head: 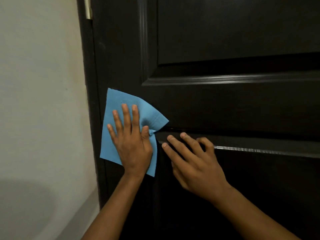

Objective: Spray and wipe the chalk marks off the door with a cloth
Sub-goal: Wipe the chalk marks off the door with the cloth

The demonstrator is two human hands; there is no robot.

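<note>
The blue cloth [119,122] lies flat against the dark door [225,104], near its hinged edge and just beside the moulding of the lower panel. The left hand [131,144] presses it there with straight, spread fingers. The right hand [194,163] rests bare on the lower panel's moulding, fingers loosely extended and holding nothing; a pale wall [39,101] stands left of the door.
</note>
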